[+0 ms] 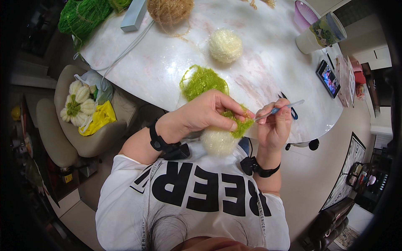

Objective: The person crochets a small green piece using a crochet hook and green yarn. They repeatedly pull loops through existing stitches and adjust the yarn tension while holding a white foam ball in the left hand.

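Observation:
My left hand (209, 113) pinches a piece of fuzzy yellow-green crochet work (243, 127) near the table's front edge. My right hand (274, 122) grips the blue handle of a crochet hook (276, 109), whose tip meets the green piece beside my left fingertips. Below the green piece, in front of my chest, is a fluffy white piece (219, 142); whether it is joined to the green is hard to tell. A loose skein of yellow-green yarn (204, 82) lies just beyond my left hand. Farther off sits a ball of cream yarn (225, 45).
On the marble-patterned table (150, 75) are a brown yarn ball (171, 11), dark green yarn (83, 23), a large cup (320, 33), a phone (328, 78) and blue-handled scissors (294, 113). A chair (88, 146) at left holds a white crocheted flower (77, 103) and bags.

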### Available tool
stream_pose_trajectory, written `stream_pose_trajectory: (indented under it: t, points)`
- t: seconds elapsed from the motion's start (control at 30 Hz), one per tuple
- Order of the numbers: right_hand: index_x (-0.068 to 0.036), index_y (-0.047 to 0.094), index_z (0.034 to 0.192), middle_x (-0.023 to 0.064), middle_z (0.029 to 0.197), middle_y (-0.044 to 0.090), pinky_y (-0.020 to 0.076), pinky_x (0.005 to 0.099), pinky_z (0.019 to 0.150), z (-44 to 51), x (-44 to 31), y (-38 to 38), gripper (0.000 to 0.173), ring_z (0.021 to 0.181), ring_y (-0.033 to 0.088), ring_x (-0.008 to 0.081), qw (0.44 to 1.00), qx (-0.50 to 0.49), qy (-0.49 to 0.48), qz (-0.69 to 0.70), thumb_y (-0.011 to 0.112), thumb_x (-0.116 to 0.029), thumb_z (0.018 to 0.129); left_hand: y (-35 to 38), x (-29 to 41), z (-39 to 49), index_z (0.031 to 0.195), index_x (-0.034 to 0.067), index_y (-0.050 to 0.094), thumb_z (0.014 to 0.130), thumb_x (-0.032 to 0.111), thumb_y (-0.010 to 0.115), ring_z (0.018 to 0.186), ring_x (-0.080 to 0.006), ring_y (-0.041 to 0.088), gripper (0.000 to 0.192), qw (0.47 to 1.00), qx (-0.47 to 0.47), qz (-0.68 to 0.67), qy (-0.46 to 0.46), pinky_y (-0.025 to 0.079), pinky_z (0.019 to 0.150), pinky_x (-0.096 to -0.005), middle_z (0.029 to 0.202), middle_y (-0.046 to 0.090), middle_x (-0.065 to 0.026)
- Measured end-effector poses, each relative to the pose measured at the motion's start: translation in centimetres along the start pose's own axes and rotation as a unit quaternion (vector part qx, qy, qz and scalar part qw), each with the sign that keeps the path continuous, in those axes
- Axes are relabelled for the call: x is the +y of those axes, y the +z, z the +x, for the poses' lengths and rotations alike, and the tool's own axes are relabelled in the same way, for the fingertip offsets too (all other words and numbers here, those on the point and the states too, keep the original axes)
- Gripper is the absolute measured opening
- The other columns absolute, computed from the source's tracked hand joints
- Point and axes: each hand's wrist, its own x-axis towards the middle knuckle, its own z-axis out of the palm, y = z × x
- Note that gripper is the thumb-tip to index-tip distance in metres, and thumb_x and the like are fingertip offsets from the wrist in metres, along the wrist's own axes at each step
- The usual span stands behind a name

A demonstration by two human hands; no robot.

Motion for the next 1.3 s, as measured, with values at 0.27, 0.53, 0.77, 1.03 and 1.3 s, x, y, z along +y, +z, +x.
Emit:
stream_pose_trajectory:
  t: [0.27, 0.53, 0.77, 1.03, 1.3]
  points:
    - [-0.003, 0.058, 0.099, 0.0153, 0.092, 0.066, 0.0483, 0.0294, 0.079, -1.2, 2.8, 0.9, 0.020, 0.082, 0.062, 0.0194, 0.988, 0.049, -0.097, -0.106, 0.063, -0.020, 0.090, 1.8, -1.3, 0.8, 0.114, -0.003, 0.063, 0.075, -0.011, 0.062, 0.106, -0.0161, 0.059, 0.039, 0.985, 0.088, 0.102, 0.106, 0.046, 0.093, -0.0288, 0.114, 0.064, -0.0132]
    - [-0.009, 0.046, 0.105, 0.0153, 0.089, 0.063, 0.0529, 0.0322, 0.062, -0.2, 1.1, 1.3, 0.019, 0.073, 0.063, 0.0193, 0.996, 0.035, -0.066, -0.050, 0.046, -0.027, 0.099, 1.5, -1.8, 0.2, 0.108, 0.003, 0.068, 0.075, -0.001, 0.070, 0.102, -0.0226, 0.062, 0.033, 0.901, 0.084, 0.352, 0.238, 0.049, 0.086, -0.0311, 0.110, 0.064, -0.0128]
    - [-0.010, 0.047, 0.102, 0.0075, 0.083, 0.056, 0.0483, 0.0262, 0.052, 0.7, -2.0, 1.4, 0.021, 0.054, 0.049, 0.0090, 0.982, 0.107, 0.057, 0.144, 0.038, -0.029, 0.102, -0.3, 0.1, -1.3, 0.109, 0.006, 0.067, 0.068, 0.006, 0.075, 0.107, -0.0270, 0.058, 0.041, 0.715, 0.147, 0.603, 0.322, 0.044, 0.091, -0.0373, 0.115, 0.060, -0.0106]
    - [-0.008, 0.047, 0.102, 0.0046, 0.083, 0.051, 0.0377, 0.0173, 0.043, 1.6, -3.4, 1.1, 0.019, 0.053, 0.040, 0.0054, 0.967, 0.152, 0.148, 0.142, 0.038, -0.025, 0.102, -2.4, 0.9, -2.0, 0.103, 0.008, 0.061, 0.064, 0.007, 0.074, 0.117, -0.0282, 0.049, 0.041, 0.649, 0.226, 0.691, 0.224, 0.034, 0.099, -0.0425, 0.122, 0.054, -0.0094]
    - [-0.006, 0.047, 0.098, 0.0034, 0.078, 0.048, 0.0371, 0.0145, 0.038, 2.2, -4.5, 0.6, 0.017, 0.049, 0.039, 0.0028, 0.962, 0.182, 0.170, 0.112, 0.039, -0.021, 0.102, -3.4, 2.6, -2.2, 0.084, 0.006, 0.053, 0.063, -0.003, 0.065, 0.117, -0.0318, 0.049, 0.026, 0.627, 0.231, 0.714, 0.209, 0.037, 0.096, -0.0405, 0.133, 0.049, -0.0133]
